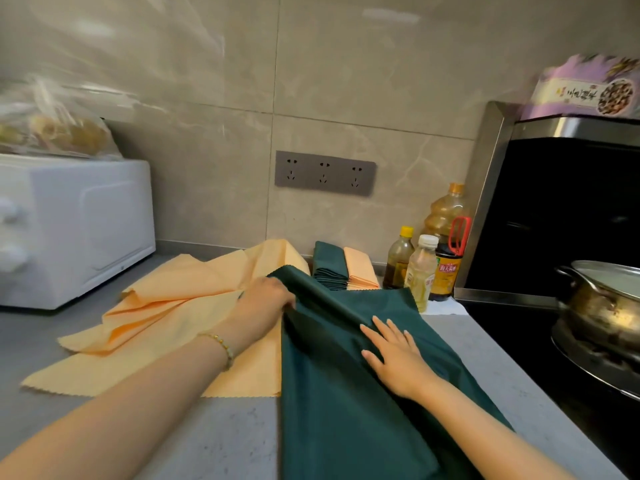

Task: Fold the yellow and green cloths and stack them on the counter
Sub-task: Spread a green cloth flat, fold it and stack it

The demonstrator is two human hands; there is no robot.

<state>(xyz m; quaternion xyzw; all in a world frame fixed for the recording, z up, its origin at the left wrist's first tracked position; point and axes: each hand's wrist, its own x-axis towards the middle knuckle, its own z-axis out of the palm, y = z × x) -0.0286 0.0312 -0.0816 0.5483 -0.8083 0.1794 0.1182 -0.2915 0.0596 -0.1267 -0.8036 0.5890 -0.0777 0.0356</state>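
Note:
A dark green cloth [332,403] lies spread on the grey counter [235,438], running from the front edge toward the wall. My left hand [265,299] grips its far left edge and lifts it. Fingers straight, my right hand [391,351] presses flat on the middle of the cloth. Several loose yellow cloths [166,320] lie crumpled and overlapping to the left, partly under the green one. By the wall sit a stack of folded green cloths [329,268] and a stack of folded yellow cloths [360,270], side by side.
A white oven [69,230] with a plastic bag on top stands at the left. Several oil and sauce bottles [429,258] stand beyond the stacks. A black stove with a steel pot [602,299] is at the right. A socket strip [325,173] is on the wall.

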